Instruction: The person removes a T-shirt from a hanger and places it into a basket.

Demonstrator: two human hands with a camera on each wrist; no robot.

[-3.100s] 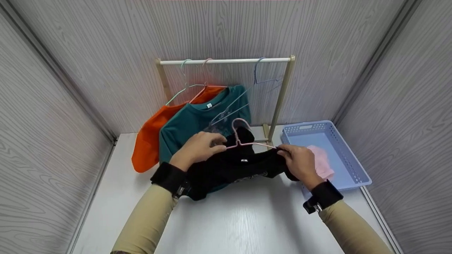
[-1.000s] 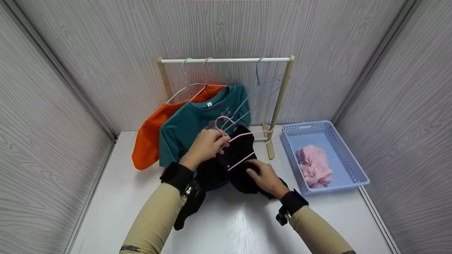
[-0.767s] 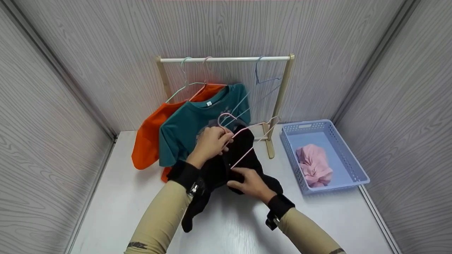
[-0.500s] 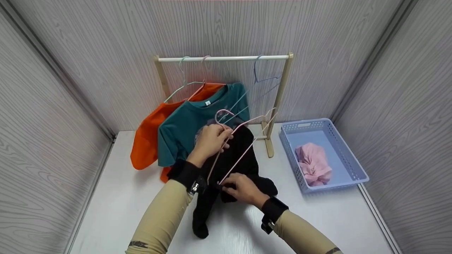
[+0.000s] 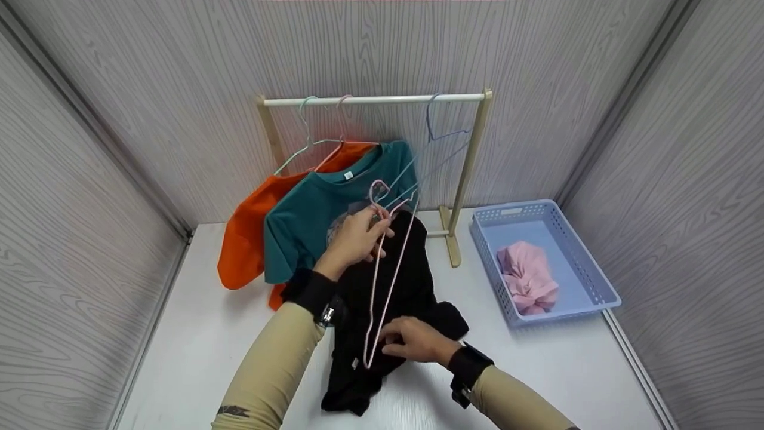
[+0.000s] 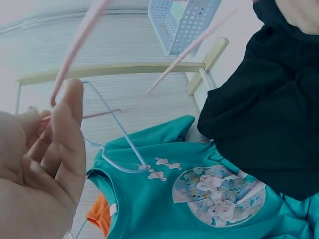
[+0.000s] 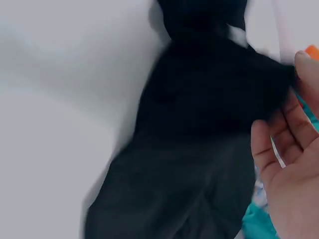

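Observation:
My left hand (image 5: pixel 356 239) grips a pink wire hanger (image 5: pixel 371 298) just under its hook; its fingers (image 6: pixel 45 169) are curled around the wire (image 6: pixel 79 40). The hanger hangs almost upright, its lower end inside a black shirt (image 5: pixel 394 280) that drapes onto the white table (image 5: pixel 179 334). My right hand (image 5: pixel 415 346) pinches the black cloth beside the hanger's lower corner. In the right wrist view the hand (image 7: pixel 289 169) lies against the dark fabric (image 7: pixel 199 149).
A wooden rack (image 5: pixel 370 100) stands at the back. It carries an orange shirt (image 5: pixel 245 239), a teal shirt (image 5: pixel 304 221) and a bare blue hanger (image 5: pixel 439 134). A blue basket (image 5: pixel 561 315) on the right holds a pink garment (image 5: pixel 528 278). Grey walls enclose three sides.
The hanger has swung from level to nearly upright. My right hand has slid toward me down the black shirt, stretching it along the hanger. My left hand has stayed at the hook.

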